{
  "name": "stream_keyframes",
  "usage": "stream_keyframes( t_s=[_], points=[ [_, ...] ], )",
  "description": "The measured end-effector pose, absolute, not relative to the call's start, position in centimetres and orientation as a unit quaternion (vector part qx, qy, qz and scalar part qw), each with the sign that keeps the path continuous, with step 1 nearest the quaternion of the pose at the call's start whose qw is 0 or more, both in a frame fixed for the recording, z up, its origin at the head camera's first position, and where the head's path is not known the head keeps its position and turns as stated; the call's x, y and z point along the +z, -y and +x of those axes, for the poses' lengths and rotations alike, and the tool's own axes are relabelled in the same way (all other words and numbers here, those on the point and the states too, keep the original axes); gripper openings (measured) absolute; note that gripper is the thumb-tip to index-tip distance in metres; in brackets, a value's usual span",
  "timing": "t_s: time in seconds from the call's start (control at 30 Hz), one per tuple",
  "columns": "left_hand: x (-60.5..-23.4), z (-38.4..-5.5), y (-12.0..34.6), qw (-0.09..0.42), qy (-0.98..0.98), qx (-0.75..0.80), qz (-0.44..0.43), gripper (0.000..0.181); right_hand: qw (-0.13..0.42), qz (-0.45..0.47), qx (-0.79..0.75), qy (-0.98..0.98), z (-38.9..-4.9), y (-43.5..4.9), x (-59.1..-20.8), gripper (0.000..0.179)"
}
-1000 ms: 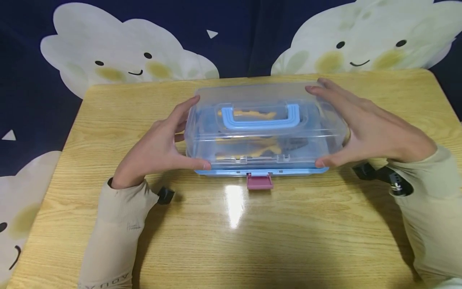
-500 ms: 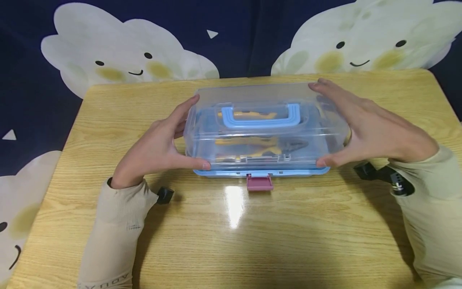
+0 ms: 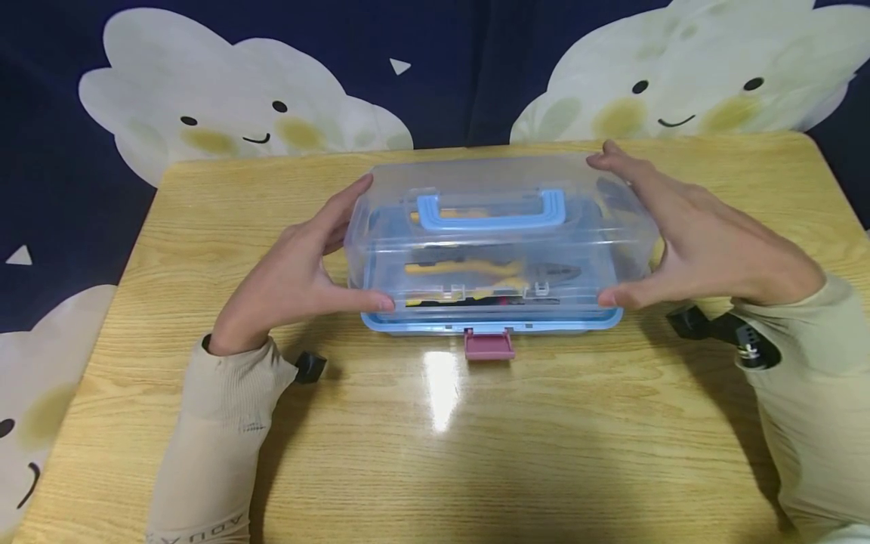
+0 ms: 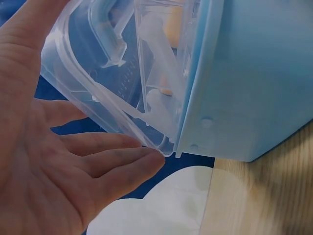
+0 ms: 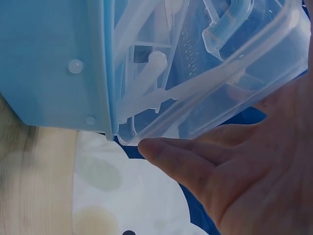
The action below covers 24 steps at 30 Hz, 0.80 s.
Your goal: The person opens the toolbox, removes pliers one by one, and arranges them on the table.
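A toolbox with a light blue base point(image 4: 254, 78) stands on the table. Its clear lid point(image 3: 387, 177), bearing a blue handle point(image 3: 489, 223), is partly raised at the front, and the wrist views show a gap along the rim. My left hand point(image 3: 299, 272) grips the lid's left end, thumb at the front edge and fingers behind. At the right end my right hand point(image 3: 707, 242) holds it the same way. Pliers with yellow handles point(image 3: 469, 267) show through the lid. A pink latch point(image 3: 489, 345) hangs open at the front. White hinged arms point(image 4: 166, 54) link the inner tray inside.
The wooden table point(image 3: 435, 468) extends in front of the box and to both sides. Behind it hangs a dark blue cloth point(image 3: 462, 68) printed with white clouds. Black wrist camera mounts point(image 3: 689, 321) jut out beneath both sleeves.
The lid's front edge has risen a little and tipped backward, with both hands moving along. More of the tools and the blue rim now show below it.
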<state>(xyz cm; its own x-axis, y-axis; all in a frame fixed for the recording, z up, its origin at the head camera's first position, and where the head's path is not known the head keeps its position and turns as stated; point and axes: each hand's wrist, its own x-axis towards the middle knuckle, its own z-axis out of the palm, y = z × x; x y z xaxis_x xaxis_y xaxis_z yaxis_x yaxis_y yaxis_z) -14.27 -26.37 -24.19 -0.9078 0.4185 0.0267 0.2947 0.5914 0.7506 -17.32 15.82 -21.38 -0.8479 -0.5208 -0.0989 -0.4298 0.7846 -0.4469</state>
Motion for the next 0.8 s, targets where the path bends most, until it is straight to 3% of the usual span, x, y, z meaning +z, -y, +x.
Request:
stream_keyframes(
  t_s=[0.8],
  points=[
    [-24.63,-14.48,26.20,0.031,-0.854,0.492,0.168,0.117,0.038,-0.291,-0.281,-0.914,-17.85,-16.62,-21.88,0.122]
  ],
)
